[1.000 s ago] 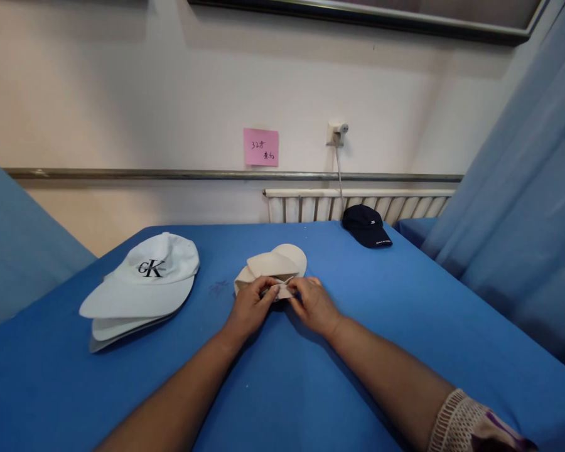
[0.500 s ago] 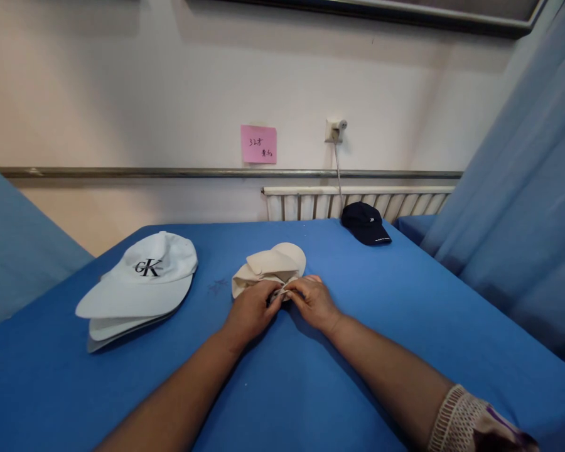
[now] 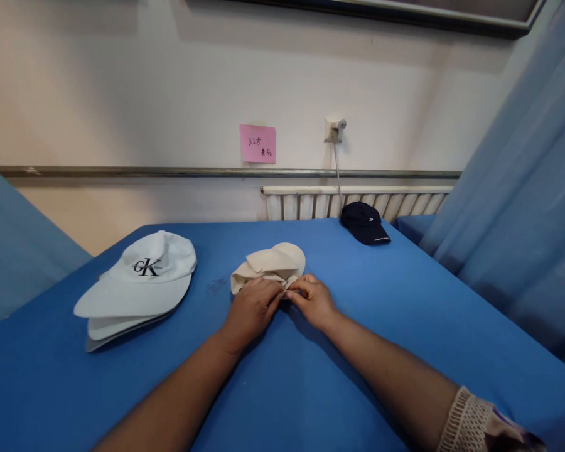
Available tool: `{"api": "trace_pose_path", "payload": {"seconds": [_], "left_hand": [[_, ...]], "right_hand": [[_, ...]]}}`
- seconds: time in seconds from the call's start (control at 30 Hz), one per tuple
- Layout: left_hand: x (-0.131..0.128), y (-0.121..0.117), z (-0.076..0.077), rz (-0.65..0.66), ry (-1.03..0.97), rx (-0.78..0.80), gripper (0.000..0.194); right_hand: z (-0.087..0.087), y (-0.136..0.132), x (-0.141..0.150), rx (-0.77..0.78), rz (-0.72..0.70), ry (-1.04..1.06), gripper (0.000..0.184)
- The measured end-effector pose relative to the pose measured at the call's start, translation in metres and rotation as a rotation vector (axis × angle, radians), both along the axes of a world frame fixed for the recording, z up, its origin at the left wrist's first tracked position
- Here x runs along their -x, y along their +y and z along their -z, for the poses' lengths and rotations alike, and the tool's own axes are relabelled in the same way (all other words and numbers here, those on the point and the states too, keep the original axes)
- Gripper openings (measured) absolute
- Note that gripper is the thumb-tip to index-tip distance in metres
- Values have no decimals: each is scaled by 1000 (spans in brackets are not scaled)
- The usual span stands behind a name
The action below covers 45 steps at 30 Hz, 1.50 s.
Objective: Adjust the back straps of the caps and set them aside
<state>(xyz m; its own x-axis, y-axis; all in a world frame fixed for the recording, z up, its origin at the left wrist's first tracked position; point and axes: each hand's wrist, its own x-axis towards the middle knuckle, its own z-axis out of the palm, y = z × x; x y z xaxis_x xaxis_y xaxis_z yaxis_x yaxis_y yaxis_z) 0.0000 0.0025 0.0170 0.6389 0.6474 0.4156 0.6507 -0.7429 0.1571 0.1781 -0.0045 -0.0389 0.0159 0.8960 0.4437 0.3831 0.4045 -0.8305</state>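
A beige cap point(image 3: 272, 259) lies in the middle of the blue-covered table point(image 3: 273, 389), partly crumpled, with its rounded brim at the far right. My left hand point(image 3: 254, 307) grips its near edge, fingers bent over the fabric. Close beside it, my right hand point(image 3: 313, 301) pinches the same edge between thumb and forefinger. The two sets of fingertips almost meet there. What exactly they pinch, perhaps the band or strap, is mostly hidden by the fingers.
On the left sits a stack of pale caps, the top white cap point(image 3: 162, 260) bearing black letters. A dark navy cap point(image 3: 365, 223) lies at the far right corner, by a radiator point(image 3: 306, 206). Blue curtains point(image 3: 513, 207) hang on both sides. A pink note point(image 3: 258, 144) is on the wall.
My left fingers have flattened over the beige cap's near edge, and my right fingers have drawn closer together in their pinch. The beige cap has hardly moved.
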Motion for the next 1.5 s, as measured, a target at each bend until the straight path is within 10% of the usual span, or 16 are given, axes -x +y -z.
{"api": "trace_pose_path", "payload": {"seconds": [0.2,0.57,0.97,1.5], "left_hand": [[0,-5,-5,22,-17,29,25],[-1,3,-7,4,-507,621,32],[0,-1,-9,-67,-754,946,27],[7,-2,-9,-73,-352,598,20]], "right_hand": [[14,8,2,269,-225,362,19],[0,-5,0,-146,-186,32,9],[-3,-10,-6,-224,-164,-137,11],[-1,-11,-7,-293,-178,-272,17]]}}
